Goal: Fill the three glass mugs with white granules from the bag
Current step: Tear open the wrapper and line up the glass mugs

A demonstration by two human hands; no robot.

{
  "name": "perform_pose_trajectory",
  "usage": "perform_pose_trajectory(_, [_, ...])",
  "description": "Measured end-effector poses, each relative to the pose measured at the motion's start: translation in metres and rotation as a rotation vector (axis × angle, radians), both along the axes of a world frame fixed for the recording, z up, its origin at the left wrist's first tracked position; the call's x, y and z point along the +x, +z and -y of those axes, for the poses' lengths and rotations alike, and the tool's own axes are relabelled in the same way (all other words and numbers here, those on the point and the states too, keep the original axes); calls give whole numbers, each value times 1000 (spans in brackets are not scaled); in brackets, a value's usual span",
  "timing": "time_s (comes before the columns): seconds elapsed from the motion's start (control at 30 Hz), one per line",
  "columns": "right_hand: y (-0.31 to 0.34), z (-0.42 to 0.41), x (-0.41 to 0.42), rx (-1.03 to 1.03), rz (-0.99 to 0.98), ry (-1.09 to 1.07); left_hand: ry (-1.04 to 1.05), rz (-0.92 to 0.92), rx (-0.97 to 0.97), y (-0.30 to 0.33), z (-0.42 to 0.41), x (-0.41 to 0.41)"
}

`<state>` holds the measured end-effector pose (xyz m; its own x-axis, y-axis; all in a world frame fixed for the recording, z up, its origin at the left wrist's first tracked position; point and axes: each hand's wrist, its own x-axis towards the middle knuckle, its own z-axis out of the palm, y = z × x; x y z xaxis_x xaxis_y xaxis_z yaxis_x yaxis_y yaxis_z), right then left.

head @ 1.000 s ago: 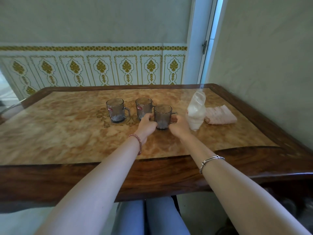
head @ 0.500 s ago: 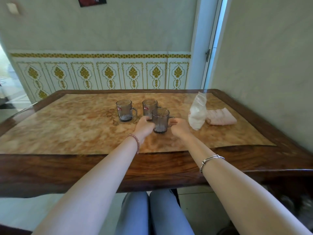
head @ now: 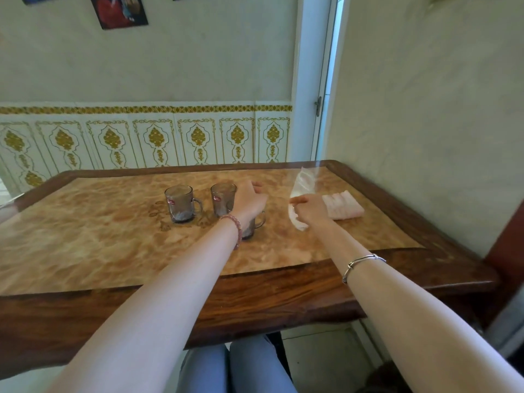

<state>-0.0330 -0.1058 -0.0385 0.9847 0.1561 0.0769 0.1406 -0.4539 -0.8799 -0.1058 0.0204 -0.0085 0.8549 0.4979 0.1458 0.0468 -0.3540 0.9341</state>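
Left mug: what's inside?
The left mug holds a thin pale layer at its bottom, likely granules; otherwise empty. The nearest mug is mostly hidden behind the left hand.

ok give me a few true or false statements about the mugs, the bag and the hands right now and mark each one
1. Three glass mugs stand upright on the table. True: the left mug, the middle mug and the near mug, which is partly hidden.
2. The left hand is over the near mug. True.
3. The bag lies flat, left of the mugs. False: it stands to their right.
4. The right hand is at the bag. True.
5. The pink cloth is draped over a mug. False: it lies on the table, right of the bag.
6. The mugs are full to the brim. False: only a little sits at the bottom.
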Motion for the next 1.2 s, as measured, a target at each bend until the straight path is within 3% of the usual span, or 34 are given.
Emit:
perform_pose_trajectory(0.23, [11, 31, 31, 2, -45, -60, -99, -19, -1, 5, 24, 44])
perform_pose_trajectory(0.5, [0, 44, 70, 92, -118, -123, -72, -97, -22, -7, 32, 88])
perform_pose_trajectory(0.77, [-9, 36, 88, 38, -11, 45, -83, -105, -20, -8, 30, 120])
perform_pose_trajectory(0.97, [-20, 30, 90, 110, 26, 43, -107, -155, 43, -3, 34, 130])
perform_pose_trajectory(1.2, [-28, 28, 88, 152, 63, 3, -100, -245, 249, 0, 37, 130])
